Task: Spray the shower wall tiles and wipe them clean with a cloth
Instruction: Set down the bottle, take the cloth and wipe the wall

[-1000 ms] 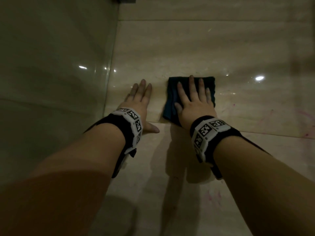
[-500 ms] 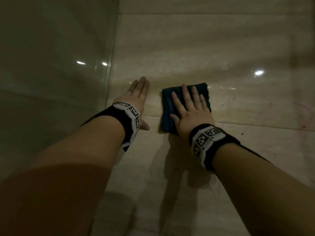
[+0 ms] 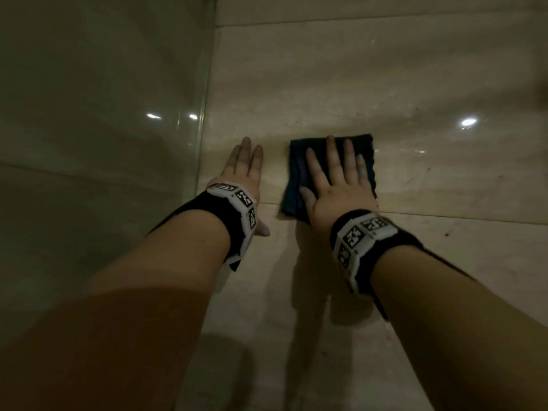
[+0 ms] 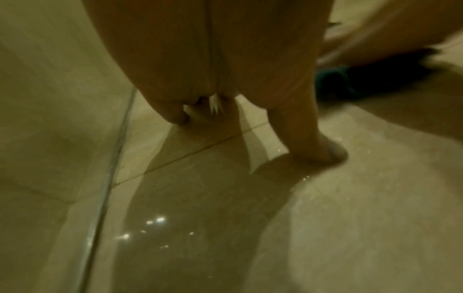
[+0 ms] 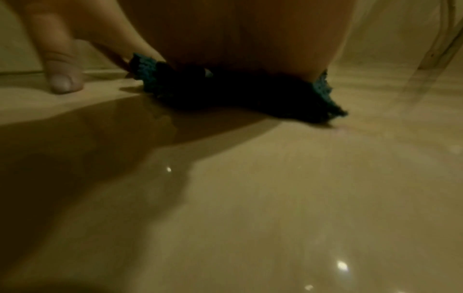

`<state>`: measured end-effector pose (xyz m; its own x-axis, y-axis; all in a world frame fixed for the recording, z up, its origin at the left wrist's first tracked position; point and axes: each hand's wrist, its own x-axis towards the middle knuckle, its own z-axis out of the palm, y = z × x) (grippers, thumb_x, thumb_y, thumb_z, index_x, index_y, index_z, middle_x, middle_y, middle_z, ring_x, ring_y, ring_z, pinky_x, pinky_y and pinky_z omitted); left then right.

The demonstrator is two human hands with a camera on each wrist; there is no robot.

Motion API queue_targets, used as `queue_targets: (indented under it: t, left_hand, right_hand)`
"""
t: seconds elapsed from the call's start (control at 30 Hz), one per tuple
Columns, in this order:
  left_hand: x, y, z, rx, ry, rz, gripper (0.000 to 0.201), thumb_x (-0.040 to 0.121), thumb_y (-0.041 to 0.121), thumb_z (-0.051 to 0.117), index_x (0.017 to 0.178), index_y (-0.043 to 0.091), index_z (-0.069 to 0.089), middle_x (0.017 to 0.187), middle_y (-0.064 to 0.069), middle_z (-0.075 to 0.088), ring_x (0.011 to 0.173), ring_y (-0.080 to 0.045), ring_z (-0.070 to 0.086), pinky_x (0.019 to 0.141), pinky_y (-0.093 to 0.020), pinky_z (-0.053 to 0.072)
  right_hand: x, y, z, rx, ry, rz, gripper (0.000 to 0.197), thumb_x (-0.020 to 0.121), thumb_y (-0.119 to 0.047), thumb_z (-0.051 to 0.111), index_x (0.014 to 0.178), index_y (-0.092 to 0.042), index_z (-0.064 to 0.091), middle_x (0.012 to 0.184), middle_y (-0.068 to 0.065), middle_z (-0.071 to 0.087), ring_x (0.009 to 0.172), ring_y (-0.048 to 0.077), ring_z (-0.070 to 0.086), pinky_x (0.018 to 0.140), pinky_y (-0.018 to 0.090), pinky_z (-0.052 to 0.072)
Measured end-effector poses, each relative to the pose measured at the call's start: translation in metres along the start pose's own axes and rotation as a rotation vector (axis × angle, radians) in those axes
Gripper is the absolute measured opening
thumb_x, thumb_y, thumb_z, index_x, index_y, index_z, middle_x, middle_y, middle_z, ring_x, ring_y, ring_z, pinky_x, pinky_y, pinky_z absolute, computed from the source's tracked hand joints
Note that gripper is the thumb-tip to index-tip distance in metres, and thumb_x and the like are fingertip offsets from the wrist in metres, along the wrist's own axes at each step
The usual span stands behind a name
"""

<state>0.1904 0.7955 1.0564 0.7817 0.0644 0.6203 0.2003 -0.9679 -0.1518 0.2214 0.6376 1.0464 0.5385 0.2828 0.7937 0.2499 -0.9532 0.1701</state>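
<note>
A folded dark teal cloth [image 3: 296,179] lies flat against the beige wall tiles [image 3: 341,75]. My right hand [image 3: 335,179] presses on it with straight, spread fingers; the thumb touches the tile left of the cloth. In the right wrist view the cloth [image 5: 250,95] bunches under the palm, and the thumb [image 5: 60,67] rests on the tile. My left hand [image 3: 243,170] lies flat on the tile beside the cloth, fingers straight, holding nothing. In the left wrist view its thumb [image 4: 313,138] touches the wet tile. No spray bottle is in view.
A glass panel [image 3: 89,143] stands along the left, its edge [image 3: 203,114] meeting the tiled wall. Grout lines cross the wall above the hands [image 3: 355,20] and just below them [image 3: 474,219]. Faint pink marks [image 3: 427,173] show on the tiles to the right.
The right hand slid the cloth down the tile and a little left over the last second, then held about there. The left hand stayed flat on the wall beside it.
</note>
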Motion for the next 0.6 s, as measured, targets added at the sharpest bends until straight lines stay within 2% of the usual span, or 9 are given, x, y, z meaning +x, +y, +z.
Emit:
queue_targets:
  t: [0.1,0.23,0.37,0.6]
  left_hand:
    - [-0.004,0.005,-0.003,0.084,-0.02,-0.018,0.143,0.062,0.061,0.073,0.139,0.003,-0.032,0.149,-0.019,-0.035,0.143,-0.032,-0.022,0.118,-0.037,-0.004]
    - [-0.005,0.007,-0.007,0.045,-0.032,-0.04,0.146,0.058,0.059,0.077,0.14,0.004,-0.031,0.15,-0.018,-0.034,0.143,-0.032,-0.022,0.119,-0.039,0.002]
    - [-0.003,0.004,-0.004,0.012,-0.014,-0.026,0.147,0.056,0.059,0.078,0.141,0.006,-0.03,0.15,-0.017,-0.034,0.144,-0.031,-0.021,0.119,-0.039,0.003]
    - [-0.002,-0.003,0.007,-0.083,0.047,0.022,0.146,0.056,0.055,0.081,0.143,0.01,-0.028,0.152,-0.012,-0.033,0.144,-0.027,-0.02,0.118,-0.037,0.003]
  right_hand:
    - [-0.02,0.001,0.012,0.016,-0.044,-0.012,0.064,0.097,-0.052,0.012,0.143,-0.03,-0.026,0.149,0.002,-0.039,0.139,0.025,-0.032,0.109,0.039,-0.023]
    - [-0.025,0.007,0.012,-0.028,-0.081,-0.03,0.069,0.094,-0.06,0.012,0.142,-0.032,-0.028,0.137,-0.003,-0.047,0.139,0.023,-0.032,0.111,0.038,-0.021]
    - [-0.016,0.016,0.001,-0.095,-0.07,-0.077,0.067,0.095,-0.057,0.011,0.144,-0.029,-0.024,0.151,0.001,-0.035,0.141,0.023,-0.029,0.113,0.037,-0.019]
    - [0.005,0.028,-0.016,-0.073,0.006,-0.077,0.065,0.097,-0.053,0.014,0.148,-0.027,-0.015,0.155,0.003,-0.026,0.143,0.023,-0.022,0.115,0.036,-0.014]
